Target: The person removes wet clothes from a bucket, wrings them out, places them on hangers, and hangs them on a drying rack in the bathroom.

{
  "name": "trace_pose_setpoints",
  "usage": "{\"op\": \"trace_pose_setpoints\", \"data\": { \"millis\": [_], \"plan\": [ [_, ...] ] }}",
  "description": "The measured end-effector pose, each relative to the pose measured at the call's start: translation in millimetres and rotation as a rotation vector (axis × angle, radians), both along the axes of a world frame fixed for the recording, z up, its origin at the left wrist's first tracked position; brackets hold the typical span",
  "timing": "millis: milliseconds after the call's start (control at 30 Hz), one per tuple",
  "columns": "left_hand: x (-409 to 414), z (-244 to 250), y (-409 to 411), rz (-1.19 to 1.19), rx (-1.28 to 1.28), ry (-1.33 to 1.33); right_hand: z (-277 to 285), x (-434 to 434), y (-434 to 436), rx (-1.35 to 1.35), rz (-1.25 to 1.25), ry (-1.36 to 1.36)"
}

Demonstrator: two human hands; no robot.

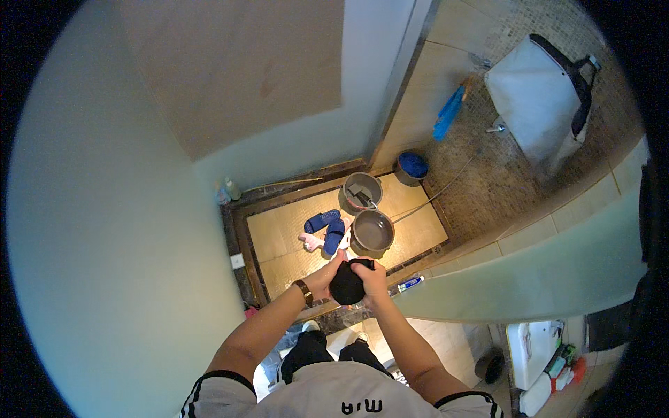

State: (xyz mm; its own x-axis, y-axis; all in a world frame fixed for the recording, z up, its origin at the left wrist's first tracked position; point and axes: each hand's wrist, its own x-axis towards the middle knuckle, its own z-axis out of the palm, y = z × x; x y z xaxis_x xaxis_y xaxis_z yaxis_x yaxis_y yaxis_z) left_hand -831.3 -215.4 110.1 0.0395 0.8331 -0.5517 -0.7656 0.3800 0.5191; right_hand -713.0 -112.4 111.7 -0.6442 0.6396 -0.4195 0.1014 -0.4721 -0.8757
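My left hand (323,278), with a watch on its wrist, grips the left side of a soft-looking black item (347,285); it may be cloth, but its exact kind is unclear. From the other side, my right hand (375,281) holds the same item, its thumb lying over the top edge. Just beyond my hands stands a grey basin (372,232). A second grey basin (347,201) sits behind it with a dark object (360,198) inside. Blue slippers (334,237) and pink slippers (312,242) lie on the floor, partly overlapping.
A blue-lined bin (412,166) stands in the far corner. A thin hose (441,192) runs from the tiled wall. To my right are a toothpaste tube (411,283) and a curved glass panel (522,282). Bottles (232,189) stand on the left ledge.
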Motion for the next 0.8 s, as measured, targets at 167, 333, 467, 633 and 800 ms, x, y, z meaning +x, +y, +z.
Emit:
{"op": "trace_pose_setpoints", "data": {
  "millis": [167, 333, 467, 633, 800],
  "plan": [
    [-21.2, 14.8, 9.3, 0.014, 0.52, 1.383, 9.4, 8.1, 5.0, -0.728, -0.025, 0.216],
    [-3.1, 93.5, -3.1, 0.102, 1.003, 1.314, 58.4, 4.9, 0.6, -0.846, 0.03, 0.552],
    [49.5, 115.3, 6.3, 0.659, 0.948, 1.632, 63.6, 6.8, 2.6, -0.809, 0.009, 0.792],
    [91.4, 139.8, 21.4, 1.056, 0.45, 0.764, 156.1, 1.9, -32.1, 0.11, -0.557, 0.666],
    [50.6, 150.4, 14.7, 0.491, 0.384, -0.17, 183.6, 21.3, -27.5, 1.39, -0.1, 0.699]
  ]
}}
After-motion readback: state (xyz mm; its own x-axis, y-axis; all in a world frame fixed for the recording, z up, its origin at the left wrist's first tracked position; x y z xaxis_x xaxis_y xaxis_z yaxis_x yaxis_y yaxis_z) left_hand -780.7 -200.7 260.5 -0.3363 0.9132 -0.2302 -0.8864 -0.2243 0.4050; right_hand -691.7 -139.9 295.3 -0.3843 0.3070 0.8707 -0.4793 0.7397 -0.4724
